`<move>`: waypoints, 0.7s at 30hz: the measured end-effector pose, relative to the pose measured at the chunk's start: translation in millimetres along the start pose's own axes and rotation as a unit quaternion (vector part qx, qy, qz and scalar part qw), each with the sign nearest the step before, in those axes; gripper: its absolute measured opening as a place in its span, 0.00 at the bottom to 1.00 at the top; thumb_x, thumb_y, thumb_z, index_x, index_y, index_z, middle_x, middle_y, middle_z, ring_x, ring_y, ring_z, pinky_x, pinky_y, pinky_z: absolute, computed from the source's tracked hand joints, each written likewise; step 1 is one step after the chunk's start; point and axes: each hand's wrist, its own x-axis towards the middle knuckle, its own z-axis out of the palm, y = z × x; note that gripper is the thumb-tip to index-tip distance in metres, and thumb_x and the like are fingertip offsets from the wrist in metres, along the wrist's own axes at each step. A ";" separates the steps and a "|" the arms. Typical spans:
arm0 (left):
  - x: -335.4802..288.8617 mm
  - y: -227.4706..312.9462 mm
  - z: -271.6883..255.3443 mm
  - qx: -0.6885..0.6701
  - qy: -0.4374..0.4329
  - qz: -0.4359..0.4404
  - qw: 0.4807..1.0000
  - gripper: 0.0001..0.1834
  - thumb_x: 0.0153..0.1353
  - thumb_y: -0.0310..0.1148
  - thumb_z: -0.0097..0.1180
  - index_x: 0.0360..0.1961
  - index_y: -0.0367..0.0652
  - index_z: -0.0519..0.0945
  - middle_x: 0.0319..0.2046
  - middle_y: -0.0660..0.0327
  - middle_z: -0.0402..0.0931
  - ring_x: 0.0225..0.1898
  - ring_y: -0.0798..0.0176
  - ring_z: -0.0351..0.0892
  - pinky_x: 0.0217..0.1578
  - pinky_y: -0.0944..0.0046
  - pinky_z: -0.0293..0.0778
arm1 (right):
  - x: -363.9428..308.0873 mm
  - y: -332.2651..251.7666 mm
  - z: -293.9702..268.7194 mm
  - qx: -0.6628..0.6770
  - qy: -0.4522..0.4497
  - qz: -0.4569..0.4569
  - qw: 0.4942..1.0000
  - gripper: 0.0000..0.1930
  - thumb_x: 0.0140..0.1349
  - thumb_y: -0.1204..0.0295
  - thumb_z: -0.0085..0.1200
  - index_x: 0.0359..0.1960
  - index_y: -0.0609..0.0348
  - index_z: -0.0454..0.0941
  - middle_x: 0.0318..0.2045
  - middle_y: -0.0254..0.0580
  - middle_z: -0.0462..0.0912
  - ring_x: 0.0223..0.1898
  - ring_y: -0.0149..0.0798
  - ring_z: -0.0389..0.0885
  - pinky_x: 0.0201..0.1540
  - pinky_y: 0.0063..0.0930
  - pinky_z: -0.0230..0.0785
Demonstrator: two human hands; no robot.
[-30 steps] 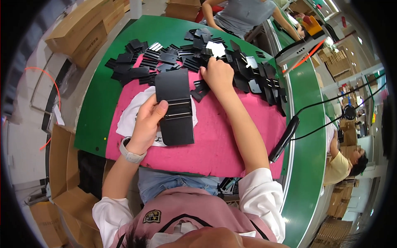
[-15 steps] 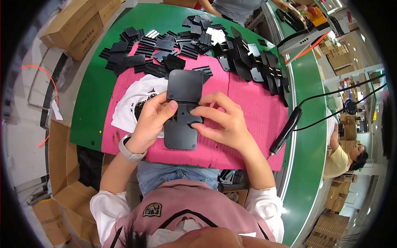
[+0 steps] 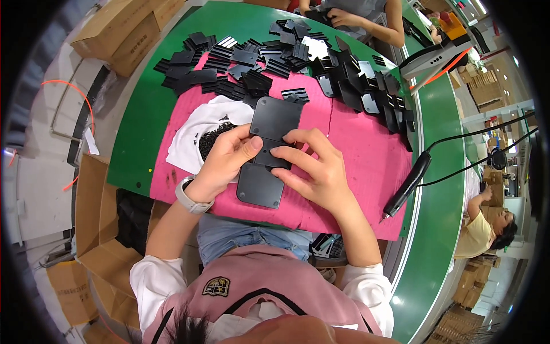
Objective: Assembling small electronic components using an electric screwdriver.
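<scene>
Seemingly, the work is partway: left hand [image 3: 226,157] and right hand [image 3: 319,166] pinch a black middle piece [image 3: 264,155], lined up between 2 black plates [image 3: 277,117]. Beyond the grip, many loose black parts [image 3: 246,56] look unassembled.

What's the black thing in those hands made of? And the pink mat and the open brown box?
Black thing: maybe plastic or painted metal; smooth, with a soft sheen.
Pink mat: perhaps foam; matte, with dark scuffs.
Brown box: most likely cardboard; dull, with stiff folded flaps.
</scene>
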 end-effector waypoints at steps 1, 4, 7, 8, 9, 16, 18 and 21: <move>-0.1 0.4 1.8 -0.003 0.003 0.005 1.000 0.23 0.67 0.44 0.51 0.51 0.33 0.74 0.42 0.63 0.77 0.39 0.75 0.75 0.40 0.75 0.72 | 1.0 -1.0 0.7 -0.024 -0.001 -0.016 1.000 0.17 0.39 0.72 0.68 0.35 0.54 0.81 0.35 0.38 0.77 0.28 0.36 0.77 0.25 0.27 0.71; 0.0 -1.8 -2.4 0.041 -0.021 -0.023 0.999 0.22 0.68 0.43 0.50 0.51 0.33 0.73 0.41 0.64 0.76 0.40 0.77 0.74 0.40 0.75 0.71 | -10.4 0.3 1.5 -0.069 -0.017 -0.018 0.997 0.17 0.40 0.70 0.68 0.35 0.54 0.81 0.36 0.39 0.78 0.27 0.37 0.76 0.23 0.27 0.70; -14.6 10.3 5.6 0.121 0.018 0.033 0.992 0.21 0.66 0.39 0.51 0.54 0.35 0.70 0.40 0.60 0.77 0.39 0.71 0.74 0.38 0.70 0.71 | -23.0 -2.3 -10.9 -0.074 -0.011 -0.026 0.997 0.15 0.39 0.71 0.68 0.33 0.54 0.82 0.38 0.40 0.80 0.25 0.36 0.76 0.22 0.26 0.69; -19.3 13.9 2.8 0.217 0.054 0.063 0.973 0.21 0.65 0.37 0.53 0.55 0.37 0.69 0.41 0.59 0.77 0.39 0.69 0.74 0.38 0.70 0.71 | -30.4 -2.8 -16.3 -0.078 -0.014 -0.010 0.997 0.14 0.39 0.73 0.68 0.32 0.55 0.82 0.38 0.41 0.80 0.25 0.36 0.76 0.23 0.26 0.69; -22.1 19.2 -1.9 0.343 0.112 0.144 0.921 0.22 0.59 0.32 0.58 0.54 0.39 0.71 0.40 0.56 0.77 0.39 0.63 0.76 0.39 0.67 0.72 | -37.7 -2.3 -22.0 -0.074 -0.015 -0.013 0.997 0.14 0.39 0.73 0.68 0.32 0.55 0.82 0.38 0.41 0.80 0.25 0.36 0.76 0.23 0.26 0.69; -25.1 33.4 -40.1 0.688 0.164 0.100 0.700 0.07 0.51 0.27 0.60 0.33 0.38 0.78 0.32 0.57 0.74 0.33 0.55 0.76 0.32 0.59 0.71 | -72.6 3.9 -48.3 -0.104 -0.040 0.133 0.985 0.12 0.39 0.76 0.68 0.29 0.57 0.83 0.39 0.41 0.80 0.30 0.38 0.77 0.30 0.29 0.72; -22.9 32.9 -39.0 0.710 0.152 0.112 0.679 0.07 0.51 0.28 0.61 0.32 0.39 0.77 0.30 0.58 0.73 0.32 0.54 0.76 0.32 0.59 0.70 | -70.4 -0.5 -49.5 -0.112 -0.033 0.158 0.981 0.13 0.41 0.76 0.67 0.31 0.57 0.82 0.41 0.41 0.79 0.32 0.39 0.78 0.31 0.29 0.72; -17.9 31.6 -36.9 0.691 0.159 0.082 0.700 0.07 0.52 0.29 0.61 0.30 0.39 0.77 0.29 0.58 0.72 0.31 0.53 0.76 0.31 0.59 0.70 | -74.1 1.0 -56.7 -0.129 -0.019 0.172 0.976 0.14 0.42 0.77 0.66 0.34 0.56 0.82 0.38 0.40 0.77 0.33 0.40 0.78 0.33 0.30 0.73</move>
